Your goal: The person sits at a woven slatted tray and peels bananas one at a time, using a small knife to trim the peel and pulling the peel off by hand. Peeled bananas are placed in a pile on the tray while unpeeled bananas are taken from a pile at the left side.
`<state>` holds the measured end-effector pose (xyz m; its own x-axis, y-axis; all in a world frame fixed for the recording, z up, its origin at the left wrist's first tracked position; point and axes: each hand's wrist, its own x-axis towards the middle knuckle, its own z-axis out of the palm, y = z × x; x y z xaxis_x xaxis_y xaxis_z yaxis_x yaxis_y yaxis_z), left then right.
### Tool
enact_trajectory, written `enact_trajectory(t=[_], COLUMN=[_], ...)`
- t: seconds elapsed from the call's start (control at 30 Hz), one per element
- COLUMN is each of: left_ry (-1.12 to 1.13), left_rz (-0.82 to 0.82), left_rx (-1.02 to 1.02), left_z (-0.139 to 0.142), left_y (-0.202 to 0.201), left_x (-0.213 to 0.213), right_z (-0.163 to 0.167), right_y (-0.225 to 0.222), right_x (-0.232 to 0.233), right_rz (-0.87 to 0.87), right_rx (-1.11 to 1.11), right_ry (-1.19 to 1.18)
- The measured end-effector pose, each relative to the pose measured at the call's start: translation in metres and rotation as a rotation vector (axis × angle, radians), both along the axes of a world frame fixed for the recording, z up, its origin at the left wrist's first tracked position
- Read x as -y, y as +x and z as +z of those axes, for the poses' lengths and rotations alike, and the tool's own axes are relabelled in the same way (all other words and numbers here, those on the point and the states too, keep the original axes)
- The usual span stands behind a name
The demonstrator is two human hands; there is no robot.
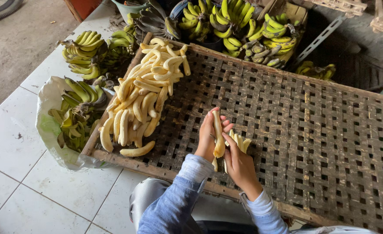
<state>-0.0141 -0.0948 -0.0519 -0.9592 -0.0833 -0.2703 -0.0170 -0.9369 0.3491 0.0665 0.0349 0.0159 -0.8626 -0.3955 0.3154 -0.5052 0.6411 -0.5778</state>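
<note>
Two hands meet over the near edge of the woven bamboo tray point(313, 130), and we see them from above, both forearms in blue sleeves rising from the bottom of the view. The left hand point(206, 138) stands upright with its fingers curled closed around a peeled banana point(218, 134), which it holds nearly vertical, tip pointing away from us. The right hand point(239, 164) sits just beside it, palm turned inward, fingers closed around a small bunch of pale banana pieces or peel strips point(240, 142); we cannot tell which. The two hands touch or nearly touch at the thumbs.

To the left on the tray lies a pile of peeled bananas point(141, 97), well apart from the hands. Beside the tray's left edge a white plastic sack point(48, 125) holds green peels and bananas, and unpeeled green bunches point(230, 19) crowd the far side on the tiled floor point(9, 143).
</note>
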Motion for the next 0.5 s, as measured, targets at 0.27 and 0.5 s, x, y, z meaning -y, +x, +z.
enact_trajectory(t=[0.27,0.5], left_ry=[0.077,0.049], left_rz=[-0.044,-0.175], left_rx=[0.026,0.035], left_z=[-0.006,-0.029], left_y=[-0.006,-0.011], left_x=[-0.015,-0.025], right_z=[-0.011,-0.019], right_y=[-0.015,-0.024], right_x=[-0.004,-0.013], right_rz=[-0.052,-0.113], right_rx=[-0.003,0.113], right_ry=[0.024,0.074])
